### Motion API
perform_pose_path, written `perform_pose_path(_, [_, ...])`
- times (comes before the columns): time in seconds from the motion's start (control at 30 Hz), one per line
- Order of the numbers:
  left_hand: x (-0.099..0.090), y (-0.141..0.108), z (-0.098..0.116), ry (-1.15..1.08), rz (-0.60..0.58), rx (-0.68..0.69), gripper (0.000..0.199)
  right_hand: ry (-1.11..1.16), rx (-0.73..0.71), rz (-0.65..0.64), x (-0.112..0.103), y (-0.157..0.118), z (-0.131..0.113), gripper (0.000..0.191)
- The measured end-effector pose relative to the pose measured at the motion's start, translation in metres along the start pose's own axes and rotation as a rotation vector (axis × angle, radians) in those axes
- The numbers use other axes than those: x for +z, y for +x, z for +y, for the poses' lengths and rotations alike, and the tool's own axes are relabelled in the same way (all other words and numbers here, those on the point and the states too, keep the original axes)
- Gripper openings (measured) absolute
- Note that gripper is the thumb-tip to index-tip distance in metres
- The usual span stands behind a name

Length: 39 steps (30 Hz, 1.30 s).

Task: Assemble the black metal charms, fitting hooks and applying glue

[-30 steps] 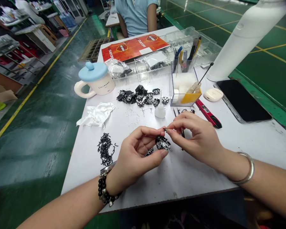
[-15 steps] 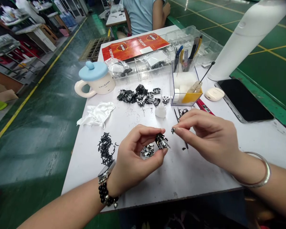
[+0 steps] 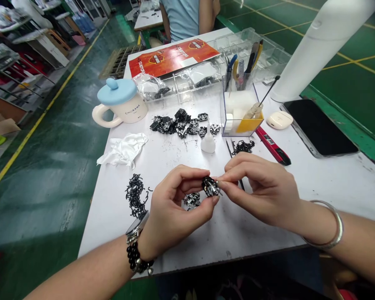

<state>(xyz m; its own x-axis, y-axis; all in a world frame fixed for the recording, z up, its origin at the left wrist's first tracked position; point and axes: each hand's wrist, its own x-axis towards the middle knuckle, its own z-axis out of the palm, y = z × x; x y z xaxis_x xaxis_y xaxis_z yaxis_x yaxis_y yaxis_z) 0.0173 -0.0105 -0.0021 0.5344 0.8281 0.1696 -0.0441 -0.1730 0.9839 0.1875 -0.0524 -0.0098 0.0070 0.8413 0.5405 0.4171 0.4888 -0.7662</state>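
Observation:
Between the thumb and fingers of my left hand (image 3: 178,208) is a small black-and-silver toy-like assembly (image 3: 210,186). My right hand (image 3: 262,191) is pinched at the assembly's right side. A tiny dark part showed in that pinch earlier; now the fingertips mostly cover it. Behind the left fingers lies a small heap of silver-and-black pieces (image 3: 192,201). A pile of black curved parts (image 3: 136,195) rests left of my left hand, and a smaller pile of black parts (image 3: 244,146) lies just beyond my right hand. Tweezers (image 3: 230,149) lie partly under the right hand.
Farther back are several black-and-silver assemblies (image 3: 181,123), a small white dropper bottle (image 3: 208,142), a lidded mug (image 3: 121,102) and a white cloth (image 3: 123,150). To the right stand a clear tool holder (image 3: 242,121), a red cutter (image 3: 272,146), a phone (image 3: 320,127) and a white cylinder (image 3: 323,50).
My right hand has moved left, bringing its pinch from a short gap to the assembly's side. More of the red cutter and black parts shows behind it. The left hand keeps its hold.

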Motion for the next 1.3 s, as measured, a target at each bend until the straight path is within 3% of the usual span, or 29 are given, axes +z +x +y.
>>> perform_pose_path(0.23, [-0.0015,-0.0011,-0.0017,-0.057,-0.026,-0.079,0.034,-0.039,-0.09,-0.003,0.0003,-0.0003,0.0013,0.007])
perform_pose_path(0.67, [0.0004,0.0004,-0.0013,-0.09,-0.031,-0.081,0.033,0.056,-0.005,-0.007,0.002,-0.0016,0.0017,0.006])
perform_pose_path(1.3, [-0.0005,-0.0005,-0.0012,-0.065,-0.036,-0.083,0.033,-0.06,-0.091,-0.069,-0.0023,-0.0001,0.0003,0.009])
